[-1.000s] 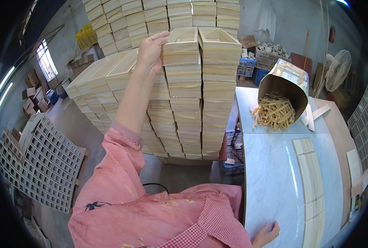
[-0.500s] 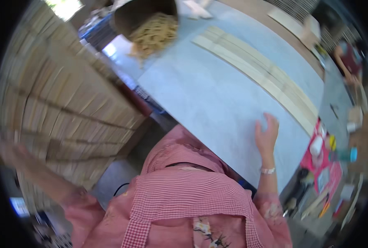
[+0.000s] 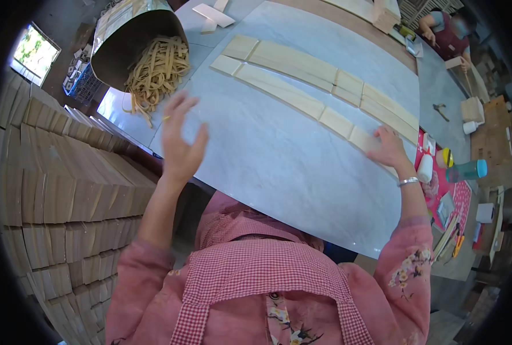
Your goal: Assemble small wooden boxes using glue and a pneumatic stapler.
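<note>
Two long rows of pale wooden slats lie across the table (image 3: 256,155). A narrow gap runs between the far row (image 3: 293,63) and the near row (image 3: 279,90). My right hand (image 3: 391,149) is at the right end of the near row, thumb by its near edge and curled fingers over its far side, gripping a wooden slat (image 3: 336,122). My left hand (image 3: 182,144) hovers over the table's left edge, fingers apart and holding nothing. The bin's spilled thin wooden strips (image 3: 158,66) lie just beyond it.
The tipped bin (image 3: 109,57) stands at the far left. Tall stacks of wooden boards (image 3: 66,178) rise on my left. A pink cloth (image 3: 434,190), a white bottle (image 3: 425,169) and a teal-lidded jar (image 3: 467,171) are at right. Another person (image 3: 449,34) works at the far right.
My left hand has swung from the board stacks to the table's left edge. My right hand has moved away from me onto the near row. A gap between the rows now shows.
</note>
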`<state>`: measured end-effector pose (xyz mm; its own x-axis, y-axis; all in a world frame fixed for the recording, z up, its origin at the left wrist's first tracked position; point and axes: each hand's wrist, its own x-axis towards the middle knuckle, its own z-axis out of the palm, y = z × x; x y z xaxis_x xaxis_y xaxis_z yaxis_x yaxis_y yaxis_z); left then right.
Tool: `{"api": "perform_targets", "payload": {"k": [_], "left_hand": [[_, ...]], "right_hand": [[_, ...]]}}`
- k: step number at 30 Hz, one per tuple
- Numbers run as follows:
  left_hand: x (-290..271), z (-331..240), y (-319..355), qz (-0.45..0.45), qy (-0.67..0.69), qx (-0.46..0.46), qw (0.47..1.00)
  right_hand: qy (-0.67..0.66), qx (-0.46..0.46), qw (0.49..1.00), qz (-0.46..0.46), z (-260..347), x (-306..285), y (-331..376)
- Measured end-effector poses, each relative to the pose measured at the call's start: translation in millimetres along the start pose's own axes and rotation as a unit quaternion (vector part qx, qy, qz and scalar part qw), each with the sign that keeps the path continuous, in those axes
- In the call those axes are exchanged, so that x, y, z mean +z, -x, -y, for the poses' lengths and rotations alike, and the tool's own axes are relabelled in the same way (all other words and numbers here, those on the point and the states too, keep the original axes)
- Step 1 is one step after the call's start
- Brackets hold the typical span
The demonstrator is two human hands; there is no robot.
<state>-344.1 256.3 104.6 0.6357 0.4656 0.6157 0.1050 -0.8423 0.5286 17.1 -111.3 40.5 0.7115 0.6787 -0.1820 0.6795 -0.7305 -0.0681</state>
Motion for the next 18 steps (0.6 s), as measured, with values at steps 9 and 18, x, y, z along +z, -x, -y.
{"api": "perform_targets", "payload": {"k": [9,18], "left_hand": [[110.7,128.2,-80.1,0.129,-0.27,0.108,0.948],[95.5,104.8,-99.4,0.351,-0.299,0.067,0.885]], "right_hand": [[0.028,0.047,0.998,-0.007,-5.6,-25.2,60.3],[0.075,0.079,0.976,-0.187,-1.5,-40.2,88.5]]}}
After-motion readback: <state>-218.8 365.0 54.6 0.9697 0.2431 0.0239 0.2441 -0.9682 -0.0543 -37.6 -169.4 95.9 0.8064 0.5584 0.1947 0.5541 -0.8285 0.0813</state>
